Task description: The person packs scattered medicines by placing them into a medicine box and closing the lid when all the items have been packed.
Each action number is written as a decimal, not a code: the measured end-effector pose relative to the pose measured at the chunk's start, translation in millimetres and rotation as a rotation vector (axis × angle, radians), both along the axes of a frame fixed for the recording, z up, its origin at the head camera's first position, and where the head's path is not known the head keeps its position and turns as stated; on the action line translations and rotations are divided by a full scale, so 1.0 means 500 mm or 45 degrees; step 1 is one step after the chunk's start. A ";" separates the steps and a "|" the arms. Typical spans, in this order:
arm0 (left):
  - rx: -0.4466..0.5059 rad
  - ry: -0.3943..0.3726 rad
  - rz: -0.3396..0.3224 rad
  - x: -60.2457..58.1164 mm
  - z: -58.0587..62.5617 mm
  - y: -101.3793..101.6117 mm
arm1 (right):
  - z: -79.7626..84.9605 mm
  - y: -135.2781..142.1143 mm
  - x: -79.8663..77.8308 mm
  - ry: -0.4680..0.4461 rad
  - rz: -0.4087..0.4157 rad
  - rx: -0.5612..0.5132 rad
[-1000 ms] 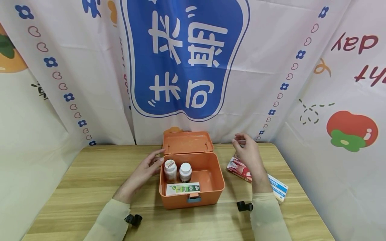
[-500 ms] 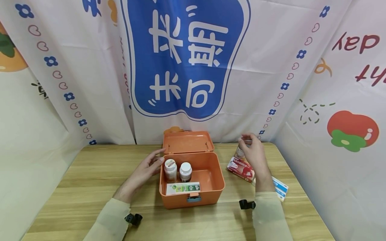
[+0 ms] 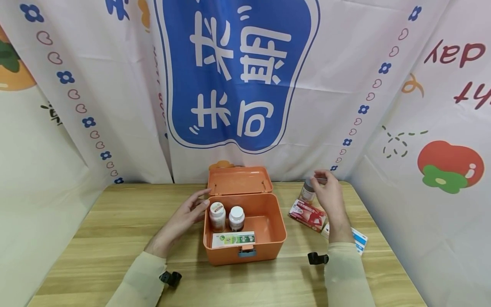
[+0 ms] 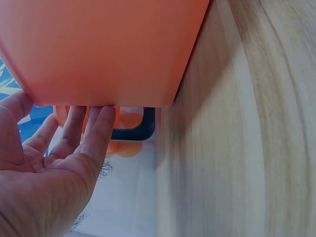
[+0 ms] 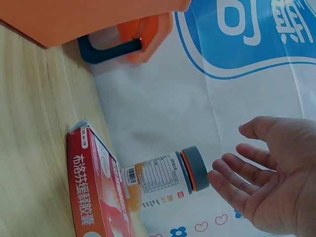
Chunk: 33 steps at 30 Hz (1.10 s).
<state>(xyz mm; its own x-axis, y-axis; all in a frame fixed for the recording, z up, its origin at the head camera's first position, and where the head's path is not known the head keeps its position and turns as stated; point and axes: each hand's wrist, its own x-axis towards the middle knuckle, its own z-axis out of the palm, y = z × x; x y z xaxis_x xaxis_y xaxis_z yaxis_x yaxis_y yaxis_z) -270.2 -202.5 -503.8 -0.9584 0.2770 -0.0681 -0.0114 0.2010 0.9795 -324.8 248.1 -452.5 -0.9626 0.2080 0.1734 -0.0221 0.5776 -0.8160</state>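
An orange lidded box [image 3: 264, 255] stands with its lid [image 3: 239, 181] tipped back. My left hand [image 3: 186, 219] rests against its left rear corner, fingers extended, as the left wrist view also shows. Inside are two white-capped bottles, one taller [image 3: 217, 219] and one shorter [image 3: 236, 219], beside a white-and-green carton [image 3: 233, 239]. My right hand [image 3: 331, 196] hovers with loosely bent fingers right beside the grey cap of an upright supplement bottle [image 5: 163, 177]. A red medicine box [image 5: 98, 187] lies before that bottle.
A blue-and-white carton [image 3: 359, 242] lies partly under my right forearm in the head view. The wooden table [image 3: 115, 230] ends at a printed curtain [image 3: 130, 140] behind, with another hanging to the right. A dark handle [image 4: 140, 131] shows behind the orange box.
My right hand has shifted to the right, uncovering the grey-capped bottle and more of the red box. My left hand and the orange box stay where they were.
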 end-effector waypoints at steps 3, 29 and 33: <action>0.001 -0.003 0.000 0.000 -0.001 0.000 | -0.001 0.006 -0.002 -0.017 -0.007 0.001; 0.003 -0.019 0.016 -0.001 -0.003 0.000 | -0.049 0.032 -0.017 -0.202 0.053 0.049; -0.007 -0.010 0.010 -0.001 -0.004 -0.001 | -0.055 0.029 -0.019 -0.249 0.057 0.052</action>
<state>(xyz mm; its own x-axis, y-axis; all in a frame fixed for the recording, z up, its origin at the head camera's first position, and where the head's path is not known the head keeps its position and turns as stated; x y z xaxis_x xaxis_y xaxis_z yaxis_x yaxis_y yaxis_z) -270.6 -203.2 -505.7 -0.9599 0.2693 -0.0774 -0.0211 0.2061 0.9783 -334.3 262.7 -479.9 -0.9869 0.1609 -0.0103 0.1079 0.6120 -0.7834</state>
